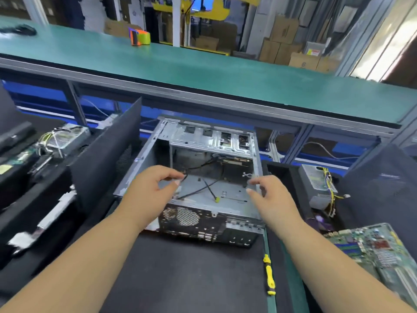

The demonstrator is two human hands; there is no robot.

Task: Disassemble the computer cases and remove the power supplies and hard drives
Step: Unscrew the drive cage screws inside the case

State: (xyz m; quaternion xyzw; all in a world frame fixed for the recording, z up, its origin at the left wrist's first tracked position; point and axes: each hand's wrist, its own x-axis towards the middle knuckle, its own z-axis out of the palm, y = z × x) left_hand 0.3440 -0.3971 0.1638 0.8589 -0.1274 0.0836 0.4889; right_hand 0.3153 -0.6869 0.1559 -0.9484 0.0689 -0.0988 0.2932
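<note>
Nearest, a yellow-and-black screwdriver (269,275) lies on the dark work mat (191,279), its long axis running near to far, just near and right of the case; the right forearm passes close beside it, so the right hand is the nearer one to pick it up.

Beyond it sits the open grey metal computer case (209,175), lid off, its perforated black rear panel (191,224) facing the person and its long axis running away toward the far shelf. Both hands hover over the case's near opening, well apart from each other. The left hand (150,190) has thumb and forefinger drawn together at a thin black cable (203,188) near the left inside wall; whether it truly pinches the cable I cannot tell. The right hand (273,195) has loosely curled fingers close to the case's right wall, holding nothing visible.

The case floor looks stripped, with only loose cables crossing it. The drive cage lies at the far end, straight ahead of both hands.

To the far right, a silver power supply box (316,186) with yellow wires rests outside the case; another silver power supply (65,138) lies far left.
</note>
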